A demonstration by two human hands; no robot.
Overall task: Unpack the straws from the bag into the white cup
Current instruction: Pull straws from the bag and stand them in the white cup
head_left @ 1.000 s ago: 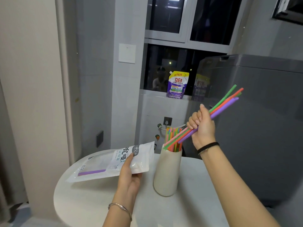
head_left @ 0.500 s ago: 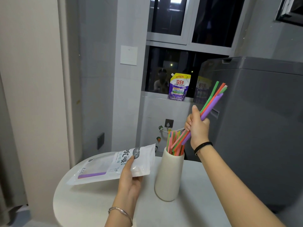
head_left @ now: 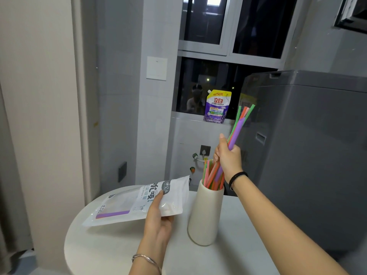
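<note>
Fingers (head_left: 216, 155) of the right hand (head_left: 228, 156) are clamped round a bundle of straws (head_left: 237, 129), its lower ends dipping into the white cup (head_left: 204, 215) just beneath. To their left, the left hand (head_left: 158, 221) pinches the bag (head_left: 137, 201) over the table (head_left: 111, 245).

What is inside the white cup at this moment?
Coloured straws stand in the white cup, their tops above its rim. The right hand grips another bundle whose lower ends enter the mouth. The opaque wall hides the straws' lower parts and the bottom.
</note>
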